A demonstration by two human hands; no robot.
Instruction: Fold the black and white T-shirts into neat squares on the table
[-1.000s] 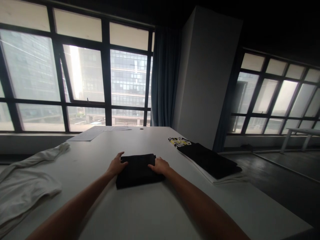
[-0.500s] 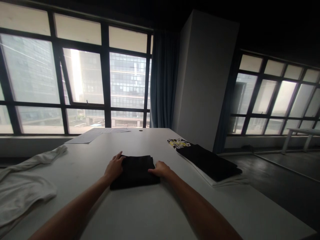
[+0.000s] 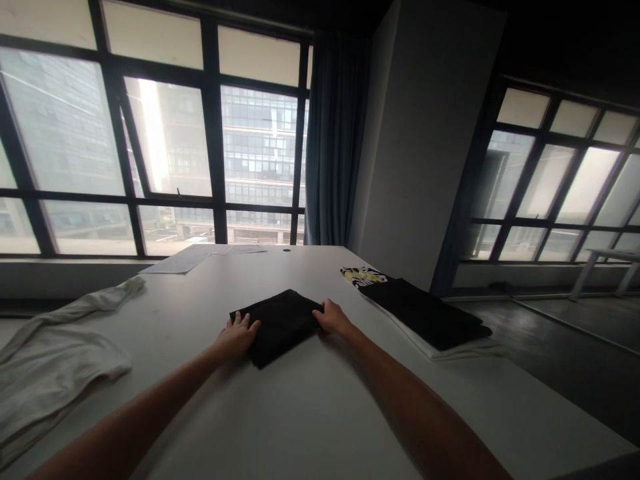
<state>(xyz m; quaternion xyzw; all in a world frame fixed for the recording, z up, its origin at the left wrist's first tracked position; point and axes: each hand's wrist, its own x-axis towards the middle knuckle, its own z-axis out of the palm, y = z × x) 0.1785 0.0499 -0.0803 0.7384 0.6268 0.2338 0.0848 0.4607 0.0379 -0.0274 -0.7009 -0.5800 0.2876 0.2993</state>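
Note:
A folded piece of black cloth (image 3: 286, 325) lies in the middle of the white table (image 3: 270, 420), turned at an angle. My left hand (image 3: 241, 337) rests on its left edge with the fingers spread. At the right corner, my right hand (image 3: 332, 317) grips the cloth between thumb and fingers; the fingertips are partly hidden. Which garment the cloth is, I cannot tell.
A crumpled white garment (image 3: 65, 380) lies at the left. Paper sheets (image 3: 180, 261) lie at the far left of the table. To the right, folded dark cloth (image 3: 425, 312) sits on white cloth (image 3: 440, 355), beside a black, white and yellow patterned piece (image 3: 363, 276).
The black cloth has turned counterclockwise, its right side now farther away. My right hand has moved slightly up and right, and my left hand has slid down, fingers spread. The view has shifted slightly.

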